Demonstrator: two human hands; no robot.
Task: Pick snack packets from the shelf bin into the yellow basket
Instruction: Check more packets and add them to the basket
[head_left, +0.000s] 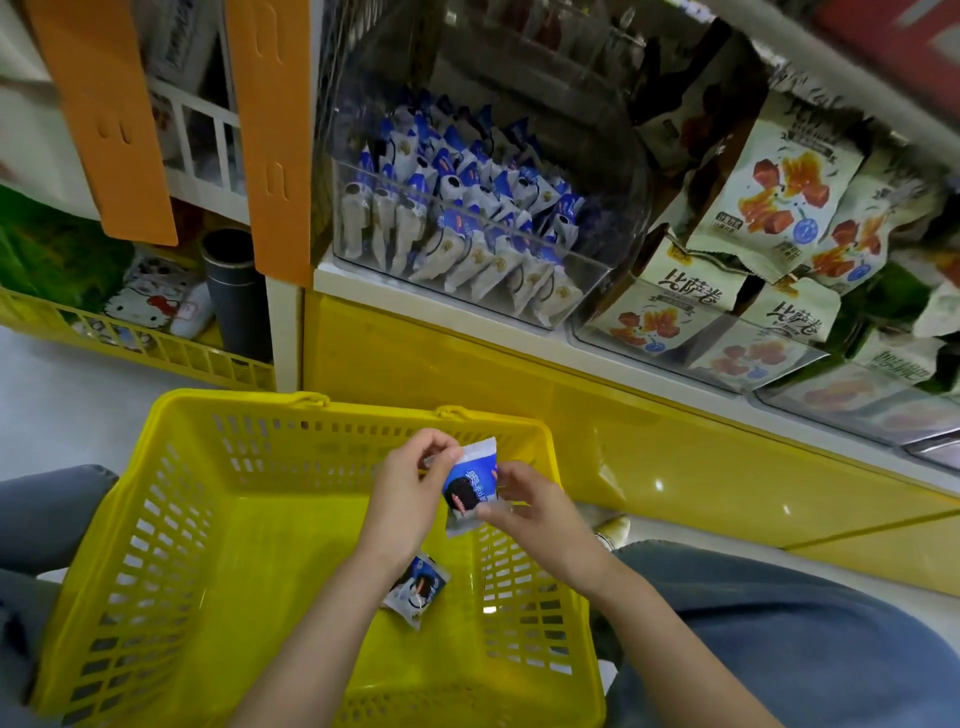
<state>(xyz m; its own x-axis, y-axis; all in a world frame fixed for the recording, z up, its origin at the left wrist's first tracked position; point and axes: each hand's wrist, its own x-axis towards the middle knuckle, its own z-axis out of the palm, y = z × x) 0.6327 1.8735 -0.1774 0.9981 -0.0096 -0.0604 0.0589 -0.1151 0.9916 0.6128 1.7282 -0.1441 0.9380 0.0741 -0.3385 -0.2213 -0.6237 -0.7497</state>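
Note:
A blue and white snack packet (471, 480) hangs over the yellow basket (171, 499), pinched from both sides. My left hand (410, 493) grips its upper left corner and my right hand (530, 506) grips its right edge. Another packet of the same kind (418, 590) lies flat on the basket floor, partly under my left wrist. The clear shelf bin (597, 218) above holds several more blue and white packets (467, 208).
Green and white snack bags (779, 192) fill the bins to the right of the clear one. A yellow shelf base (649, 452) runs behind the basket. My jeans-clad knees (779, 623) flank the basket. A second yellow crate (156, 348) stands at left.

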